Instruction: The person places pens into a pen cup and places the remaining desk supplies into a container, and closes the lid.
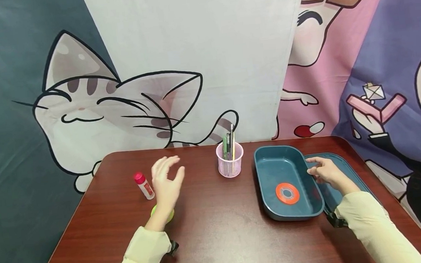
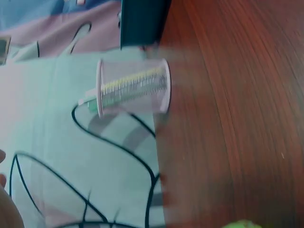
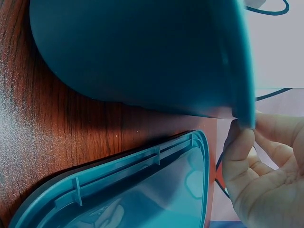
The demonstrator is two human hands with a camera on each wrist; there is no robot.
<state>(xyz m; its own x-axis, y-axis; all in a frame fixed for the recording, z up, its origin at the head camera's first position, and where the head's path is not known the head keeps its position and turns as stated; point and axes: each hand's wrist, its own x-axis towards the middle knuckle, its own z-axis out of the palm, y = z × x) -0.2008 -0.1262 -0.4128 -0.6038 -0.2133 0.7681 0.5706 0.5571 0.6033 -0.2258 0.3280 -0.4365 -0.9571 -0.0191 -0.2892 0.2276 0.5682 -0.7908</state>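
Note:
My right hand (image 1: 327, 173) pinches the right rim of a dark teal plastic box (image 1: 270, 168). The right wrist view shows its thumb and fingers (image 3: 240, 145) on either side of that rim. Inside the box lies an orange ring like a tape roll (image 1: 293, 197). My left hand (image 1: 167, 187) is raised over the left of the table, fingers loosely bent and holding nothing. Nearest to it are a glue stick (image 1: 144, 186) with a pink-red cap and a round yellow-green object (image 1: 170, 215), partly hidden under the wrist.
A teal lid (image 1: 336, 195) lies on the table right of the box, partly beneath my right arm. At the back middle stands a pink mesh pen cup (image 1: 231, 168) with several pens. A cartoon cloth (image 1: 203, 44) hangs behind the brown table (image 1: 219, 231).

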